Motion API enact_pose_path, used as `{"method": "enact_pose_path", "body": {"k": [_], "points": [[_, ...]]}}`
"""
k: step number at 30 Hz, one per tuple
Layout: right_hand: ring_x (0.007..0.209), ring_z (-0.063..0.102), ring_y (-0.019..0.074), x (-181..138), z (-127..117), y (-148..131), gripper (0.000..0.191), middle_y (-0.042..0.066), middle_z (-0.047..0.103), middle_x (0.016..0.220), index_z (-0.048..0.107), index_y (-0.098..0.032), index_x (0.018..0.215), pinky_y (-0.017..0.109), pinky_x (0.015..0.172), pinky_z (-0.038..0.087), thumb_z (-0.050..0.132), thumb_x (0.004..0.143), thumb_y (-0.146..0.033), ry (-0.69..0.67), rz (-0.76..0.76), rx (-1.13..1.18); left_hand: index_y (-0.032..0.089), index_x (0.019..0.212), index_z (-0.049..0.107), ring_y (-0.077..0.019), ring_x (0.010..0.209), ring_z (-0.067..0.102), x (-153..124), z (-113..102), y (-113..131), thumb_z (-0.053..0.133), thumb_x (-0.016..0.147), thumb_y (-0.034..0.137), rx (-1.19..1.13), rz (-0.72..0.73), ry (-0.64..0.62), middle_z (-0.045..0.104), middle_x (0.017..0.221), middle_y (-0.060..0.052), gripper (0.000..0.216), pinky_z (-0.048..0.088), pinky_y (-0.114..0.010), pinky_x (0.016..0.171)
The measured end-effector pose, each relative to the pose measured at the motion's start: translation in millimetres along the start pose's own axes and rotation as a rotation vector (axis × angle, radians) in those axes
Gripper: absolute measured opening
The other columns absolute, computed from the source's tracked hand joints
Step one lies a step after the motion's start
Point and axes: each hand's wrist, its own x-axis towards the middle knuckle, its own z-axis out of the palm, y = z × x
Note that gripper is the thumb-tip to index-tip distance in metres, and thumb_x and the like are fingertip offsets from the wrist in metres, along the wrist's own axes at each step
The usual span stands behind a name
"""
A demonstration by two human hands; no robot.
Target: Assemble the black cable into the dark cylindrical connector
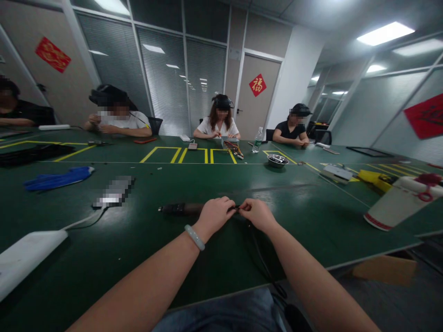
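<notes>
A dark electric screwdriver [182, 209] lies across the green table [145, 258] with its metal tip pointing left. Over its rear end my left hand [215, 215] is closed, a pale bangle on the wrist. Close beside it, my right hand [258, 215] pinches the black cable [260, 251] where it meets the tool's rear. The exact joint between cable and screwdriver is small and partly covered by my fingertips. From my right hand the cable runs down across the table's front edge towards my lap.
On the left are a white power strip [31, 251], a phone [114, 191] and a blue glove [58, 178]. Ahead stand a metal bowl [277, 161] and a water bottle [257, 140]. A white paper cup-shaped container [394, 203] leans at right. Several people sit opposite.
</notes>
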Motion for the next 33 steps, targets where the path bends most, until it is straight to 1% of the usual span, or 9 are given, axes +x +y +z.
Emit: {"method": "enact_pose_path", "body": {"k": [3, 7, 14, 17, 21, 25, 29, 31, 33], "points": [[0.063, 0.060, 0.0121, 0.0, 1.1, -1.5, 0.014, -0.002, 0.068, 0.069, 0.070, -0.022, 0.081, 0.021, 0.056, 0.037, 0.062, 0.077, -0.033, 0.011, 0.012, 0.006, 0.023, 0.100, 0.062, -0.0177, 0.090, 0.059, 1.2, 0.4, 0.6, 0.051, 0.091, 0.037, 0.013, 0.002, -0.016, 0.061, 0.100, -0.003, 0.020, 0.042, -0.028, 0.075], [0.063, 0.060, 0.0115, -0.8, 2.2, -4.2, 0.013, -0.002, 0.067, 0.069, 0.070, -0.022, 0.079, 0.021, 0.054, 0.036, 0.062, 0.078, -0.032, 0.025, 0.023, -0.014, 0.023, 0.099, 0.061, -0.0180, 0.092, 0.058, 2.4, -0.1, 2.4, 0.052, 0.091, 0.036, 0.032, 0.006, -0.024, 0.061, 0.099, -0.003, 0.018, 0.041, -0.029, 0.078], [0.067, 0.062, 0.0125, -2.7, 1.1, -10.4, 0.013, -0.002, 0.069, 0.075, 0.070, -0.024, 0.083, 0.022, 0.059, 0.038, 0.059, 0.082, -0.029, 0.036, -0.025, -0.174, 0.024, 0.099, 0.060, -0.0178, 0.092, 0.058, 1.8, -3.3, 6.2, 0.054, 0.089, 0.034, 0.032, -0.016, -0.042, 0.061, 0.099, -0.002, 0.016, 0.042, -0.028, 0.078], [0.072, 0.062, 0.0134, -2.2, 0.2, -11.2, 0.013, -0.001, 0.070, 0.081, 0.070, -0.024, 0.086, 0.022, 0.063, 0.039, 0.058, 0.083, -0.027, 0.016, -0.068, -0.241, 0.023, 0.100, 0.060, -0.0184, 0.093, 0.058, 1.6, -4.3, 6.7, 0.055, 0.087, 0.034, 0.033, -0.037, -0.054, 0.061, 0.100, -0.003, 0.017, 0.043, -0.029, 0.078], [0.082, 0.062, 0.0157, -0.5, -1.0, -9.8, 0.014, 0.002, 0.070, 0.091, 0.069, -0.023, 0.089, 0.023, 0.073, 0.041, 0.057, 0.084, -0.023, 0.015, -0.197, -0.345, 0.023, 0.099, 0.059, -0.0181, 0.092, 0.059, 1.3, -3.7, 5.6, 0.056, 0.086, 0.032, 0.031, -0.033, -0.041, 0.061, 0.099, -0.002, 0.016, 0.044, -0.028, 0.077], [0.086, 0.061, 0.0163, 4.2, -2.6, -6.3, 0.018, 0.004, 0.068, 0.093, 0.071, -0.023, 0.092, 0.026, 0.082, 0.042, 0.053, 0.088, -0.024, -0.030, -0.284, -0.414, 0.022, 0.097, 0.059, -0.0185, 0.089, 0.060, 1.3, -3.8, 4.9, 0.056, 0.087, 0.032, 0.035, -0.025, -0.032, 0.062, 0.097, -0.002, 0.015, 0.044, -0.030, 0.078], [0.107, 0.056, 0.0178, 10.4, -3.7, -0.9, 0.020, 0.003, 0.064, 0.115, 0.070, -0.026, 0.096, 0.030, 0.095, 0.039, 0.052, 0.089, -0.023, -0.044, -0.376, -0.425, 0.022, 0.099, 0.058, -0.0190, 0.090, 0.061, 1.3, -5.3, 5.2, 0.055, 0.087, 0.033, 0.027, -0.037, -0.042, 0.063, 0.099, -0.003, 0.016, 0.046, -0.030, 0.078], [0.108, 0.057, 0.0180, 12.4, -3.4, 0.9, 0.021, 0.003, 0.065, 0.115, 0.068, -0.026, 0.102, 0.031, 0.094, 0.040, 0.051, 0.090, -0.023, -0.083, -0.380, -0.429, 0.022, 0.103, 0.057, -0.0196, 0.091, 0.062, 0.7, -5.4, 5.2, 0.055, 0.087, 0.033, 0.013, -0.046, -0.046, 0.063, 0.101, -0.003, 0.019, 0.046, -0.031, 0.079], [0.098, 0.062, 0.0179, 14.1, -2.2, 1.1, 0.021, 0.004, 0.069, 0.105, 0.065, -0.025, 0.104, 0.028, 0.087, 0.042, 0.049, 0.091, -0.026, -0.127, -0.346, -0.462, 0.022, 0.109, 0.056, -0.0207, 0.096, 0.061, -0.8, -5.5, 4.9, 0.057, 0.086, 0.032, -0.004, -0.034, -0.021, 0.064, 0.105, -0.004, 0.025, 0.046, -0.033, 0.084]]}}
